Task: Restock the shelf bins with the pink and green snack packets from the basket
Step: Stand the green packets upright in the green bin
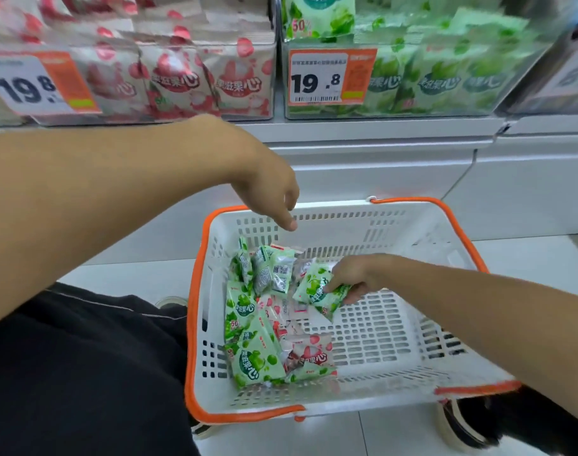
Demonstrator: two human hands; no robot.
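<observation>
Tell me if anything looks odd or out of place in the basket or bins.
Nothing stands out. Pink and green packets lie jumbled together in the basket, and the right hand grips a green packet.

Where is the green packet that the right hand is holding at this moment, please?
In the head view, the green packet is inside the white basket, right of the loose packet pile, pinched by the right hand.

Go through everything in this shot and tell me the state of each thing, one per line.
Left hand: empty, fingers hanging above the basket.
Right hand: pinching a green packet.
Basket: partly filled, packets piled at its left.
Pink bin: stocked.
Green bin: stocked.
</observation>
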